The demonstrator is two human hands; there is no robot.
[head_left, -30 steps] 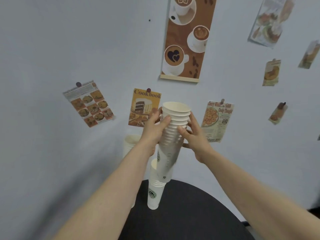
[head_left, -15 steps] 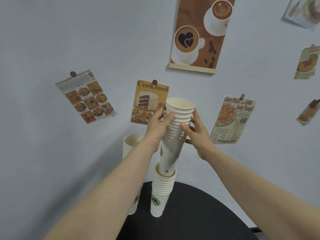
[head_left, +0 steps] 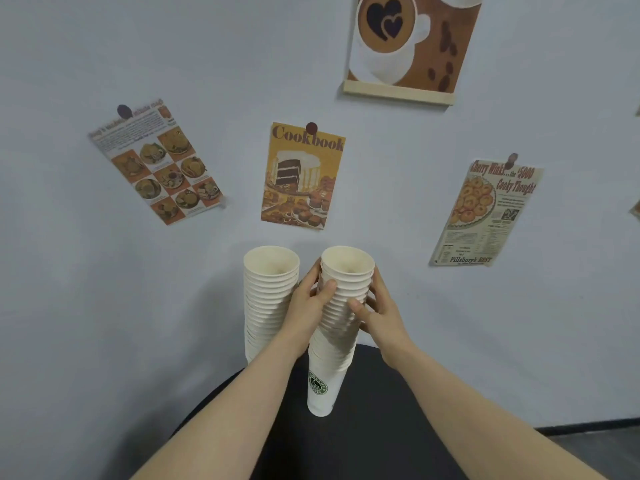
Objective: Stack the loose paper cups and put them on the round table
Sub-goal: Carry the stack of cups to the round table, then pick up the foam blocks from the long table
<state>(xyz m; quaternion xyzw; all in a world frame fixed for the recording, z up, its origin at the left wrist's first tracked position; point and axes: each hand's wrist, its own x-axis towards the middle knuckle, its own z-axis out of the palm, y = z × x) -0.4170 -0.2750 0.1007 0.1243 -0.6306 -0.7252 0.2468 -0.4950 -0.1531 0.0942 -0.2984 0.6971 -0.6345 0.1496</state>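
Note:
Two tall stacks of white paper cups stand on the round black table (head_left: 381, 427) close to the wall. The right stack (head_left: 341, 327) has a green logo on its bottom cup and rests upright on the table. My left hand (head_left: 310, 311) wraps its left side and my right hand (head_left: 375, 311) its right side, both near the top rims. The left stack (head_left: 268, 303) stands free just beside my left hand, its base hidden behind my left forearm.
A pale blue wall rises directly behind the table. Pinned to it are a Cookbook poster (head_left: 301, 174), a recipe sheet (head_left: 156, 161), a cookie advert (head_left: 488, 213) and a coffee banner (head_left: 408, 46). A dark floor strip (head_left: 588, 431) shows at the right.
The held stack of cups has come down into the shorter stack on the table, forming one tall stack. Both hands lowered with it and the view tilted downward.

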